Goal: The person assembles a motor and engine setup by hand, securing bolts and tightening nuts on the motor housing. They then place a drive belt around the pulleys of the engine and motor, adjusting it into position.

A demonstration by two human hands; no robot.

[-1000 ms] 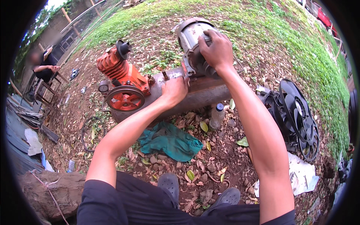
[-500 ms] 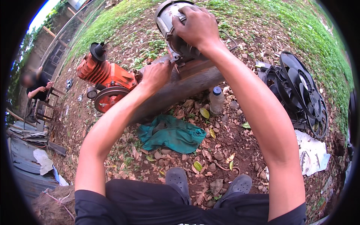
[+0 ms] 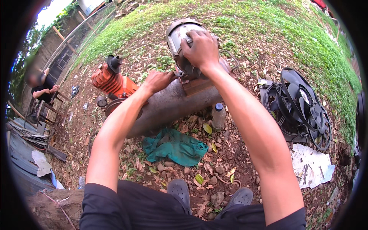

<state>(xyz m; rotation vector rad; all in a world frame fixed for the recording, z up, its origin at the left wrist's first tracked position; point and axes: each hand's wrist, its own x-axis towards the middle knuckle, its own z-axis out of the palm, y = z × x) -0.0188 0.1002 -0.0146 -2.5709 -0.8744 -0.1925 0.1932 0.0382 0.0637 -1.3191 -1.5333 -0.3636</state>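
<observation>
A grey electric motor (image 3: 180, 34) sits on a rusty metal mount (image 3: 197, 86) on top of a long dark metal tank (image 3: 170, 103). My right hand (image 3: 201, 51) is wrapped over the motor's upper side, fingers bent around its housing. Low at the motor's left side, my left hand (image 3: 158, 81) is closed beside a small metal part of the base; what its fingers grip is too small to make out. To the left of that hand, an orange compressor pump (image 3: 124, 86) with a finned cylinder stands on the tank, its pulley partly hidden by my left forearm.
A green cloth (image 3: 174, 147) and a plastic bottle (image 3: 219, 117) are on the leaf-strewn ground before the tank. Black radiator fans (image 3: 303, 99) lie at right, above a white sheet (image 3: 312, 166). A person (image 3: 44, 88) sits far left near a wooden chair (image 3: 53, 105).
The view has shifted, so the motor and pump appear lower. My left hand has moved a little up and left relative to the motor. My right hand keeps its hold on the housing.
</observation>
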